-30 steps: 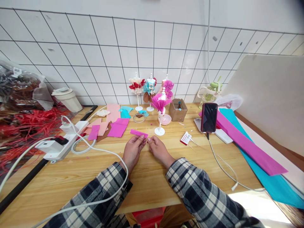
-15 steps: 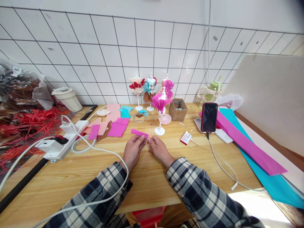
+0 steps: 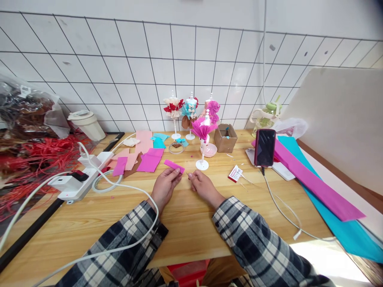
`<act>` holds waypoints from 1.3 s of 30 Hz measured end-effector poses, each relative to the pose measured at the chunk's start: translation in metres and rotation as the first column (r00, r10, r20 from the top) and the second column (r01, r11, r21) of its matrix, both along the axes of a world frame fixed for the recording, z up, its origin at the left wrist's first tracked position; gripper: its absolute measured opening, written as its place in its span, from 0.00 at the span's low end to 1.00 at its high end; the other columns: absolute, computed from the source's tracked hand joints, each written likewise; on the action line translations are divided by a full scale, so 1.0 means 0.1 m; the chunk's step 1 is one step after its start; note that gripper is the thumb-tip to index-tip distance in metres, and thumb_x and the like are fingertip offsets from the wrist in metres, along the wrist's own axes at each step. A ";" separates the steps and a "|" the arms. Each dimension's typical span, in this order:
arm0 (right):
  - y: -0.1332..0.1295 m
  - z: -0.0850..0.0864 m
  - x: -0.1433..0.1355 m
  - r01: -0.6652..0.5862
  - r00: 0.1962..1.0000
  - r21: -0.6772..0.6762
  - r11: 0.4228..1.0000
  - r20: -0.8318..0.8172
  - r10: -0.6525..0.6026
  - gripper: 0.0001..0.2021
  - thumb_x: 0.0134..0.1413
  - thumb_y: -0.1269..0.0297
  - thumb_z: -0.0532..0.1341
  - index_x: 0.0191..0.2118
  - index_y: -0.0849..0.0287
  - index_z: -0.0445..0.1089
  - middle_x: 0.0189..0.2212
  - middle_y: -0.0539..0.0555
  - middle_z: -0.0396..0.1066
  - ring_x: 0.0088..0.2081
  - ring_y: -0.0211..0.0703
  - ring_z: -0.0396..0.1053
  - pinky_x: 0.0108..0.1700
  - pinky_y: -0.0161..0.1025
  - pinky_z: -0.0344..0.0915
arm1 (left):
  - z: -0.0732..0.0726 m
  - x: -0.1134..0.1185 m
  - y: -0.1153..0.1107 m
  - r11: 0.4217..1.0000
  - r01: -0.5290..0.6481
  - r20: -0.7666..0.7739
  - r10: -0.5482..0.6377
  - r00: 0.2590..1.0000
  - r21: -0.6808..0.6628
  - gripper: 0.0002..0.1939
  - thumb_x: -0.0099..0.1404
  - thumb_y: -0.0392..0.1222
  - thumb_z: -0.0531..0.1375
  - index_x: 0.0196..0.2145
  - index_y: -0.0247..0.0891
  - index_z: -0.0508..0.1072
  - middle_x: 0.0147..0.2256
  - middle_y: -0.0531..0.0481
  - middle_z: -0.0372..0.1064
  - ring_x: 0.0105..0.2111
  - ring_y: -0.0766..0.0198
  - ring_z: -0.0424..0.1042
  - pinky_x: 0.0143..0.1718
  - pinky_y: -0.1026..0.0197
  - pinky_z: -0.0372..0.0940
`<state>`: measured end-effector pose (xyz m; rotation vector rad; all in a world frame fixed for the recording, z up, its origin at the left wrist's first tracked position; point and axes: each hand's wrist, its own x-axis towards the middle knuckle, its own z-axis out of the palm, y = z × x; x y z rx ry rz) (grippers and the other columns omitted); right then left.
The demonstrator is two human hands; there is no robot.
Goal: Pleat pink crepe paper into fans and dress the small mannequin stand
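Note:
Between its thumb and fingers my left hand (image 3: 165, 185) pinches a narrow strip of magenta crepe paper (image 3: 174, 166), folded flat. A short gap away, my right hand (image 3: 205, 186) is closed in a pinch; a tiny thin tip shows at its fingers, too small to name. Just beyond the hands stands a small white dress form (image 3: 202, 164) with a pleated magenta paper piece around its top. Three more decorated dress forms (image 3: 190, 109) stand behind it, against the tiled wall.
Magenta paper pieces (image 3: 151, 160), pink sheets (image 3: 144, 140) and a power strip (image 3: 76, 189) lie left. A cardboard box (image 3: 225, 144), pink bowl (image 3: 210, 150) and small white-and-red packet (image 3: 235, 173) sit right of centre. Farther right are a phone (image 3: 265, 147) and a long magenta sheet (image 3: 317, 183). A white cable crosses my left sleeve.
My hands have moved apart. The right hand has drawn back from the strip's end, and the left hand has shifted slightly left with the strip.

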<state>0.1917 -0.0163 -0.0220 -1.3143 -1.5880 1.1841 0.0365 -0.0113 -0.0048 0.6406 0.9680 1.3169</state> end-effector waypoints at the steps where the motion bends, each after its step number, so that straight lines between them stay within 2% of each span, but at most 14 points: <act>1: 0.01 0.00 0.03 -0.006 1.000 0.003 1.000 0.009 0.006 0.15 0.63 0.51 0.52 0.30 0.56 0.59 0.16 0.43 0.62 0.21 0.37 0.61 0.29 0.34 0.56 | 0.00 -0.02 0.01 0.999 0.038 -0.023 -0.038 0.999 -0.014 0.14 0.45 0.40 0.72 0.29 0.34 0.76 0.30 0.50 0.74 0.31 0.68 0.71 0.36 0.66 0.67; 4: 0.03 0.01 0.09 -0.059 0.998 -0.016 0.998 0.036 0.060 0.16 0.64 0.50 0.50 0.32 0.57 0.62 0.17 0.45 0.66 0.21 0.37 0.62 0.28 0.34 0.56 | -0.02 -0.05 0.02 0.993 0.117 -0.102 -0.117 0.988 -0.007 0.14 0.45 0.41 0.72 0.29 0.34 0.76 0.28 0.50 0.73 0.29 0.68 0.71 0.34 0.66 0.67; 7: 0.03 0.02 0.10 -0.110 0.992 -0.020 0.994 0.058 0.111 0.17 0.64 0.49 0.50 0.32 0.57 0.64 0.19 0.47 0.70 0.21 0.36 0.62 0.28 0.33 0.55 | -0.05 -0.04 0.02 0.990 0.133 -0.160 -0.125 0.979 0.039 0.13 0.47 0.42 0.71 0.29 0.33 0.77 0.28 0.49 0.73 0.29 0.68 0.70 0.33 0.66 0.66; 11: 0.01 0.03 0.09 -0.117 0.991 -0.027 0.993 0.069 0.118 0.18 0.64 0.49 0.50 0.32 0.58 0.64 0.19 0.48 0.71 0.21 0.36 0.62 0.27 0.33 0.55 | -0.06 -0.02 0.01 0.989 0.136 -0.173 -0.124 0.977 0.056 0.13 0.47 0.43 0.71 0.30 0.34 0.77 0.29 0.48 0.73 0.29 0.66 0.70 0.33 0.66 0.66; 27: 0.02 0.01 0.08 -0.123 0.992 -0.034 0.992 0.039 0.124 0.18 0.62 0.48 0.52 0.31 0.58 0.63 0.15 0.45 0.65 0.20 0.35 0.62 0.28 0.33 0.57 | -0.03 0.00 -0.01 0.982 0.172 -0.208 -0.154 0.966 0.072 0.13 0.47 0.43 0.71 0.29 0.34 0.78 0.28 0.48 0.74 0.28 0.67 0.70 0.32 0.66 0.65; 32: 0.03 -0.04 0.08 -0.113 0.993 -0.036 0.993 0.036 0.114 0.19 0.61 0.47 0.52 0.30 0.58 0.63 0.14 0.45 0.64 0.19 0.35 0.61 0.27 0.32 0.56 | -0.04 -0.01 0.00 0.981 0.182 -0.227 -0.161 0.961 0.072 0.13 0.48 0.44 0.71 0.29 0.34 0.78 0.28 0.48 0.74 0.27 0.67 0.70 0.32 0.65 0.64; 39: 0.03 -0.01 0.08 -0.127 0.992 -0.052 0.991 -0.010 0.127 0.18 0.60 0.48 0.54 0.29 0.58 0.62 0.14 0.44 0.61 0.17 0.33 0.57 0.24 0.32 0.53 | -0.04 -0.01 0.00 0.980 0.184 -0.234 -0.163 0.958 0.072 0.13 0.48 0.44 0.70 0.30 0.34 0.78 0.28 0.49 0.74 0.27 0.67 0.69 0.32 0.65 0.64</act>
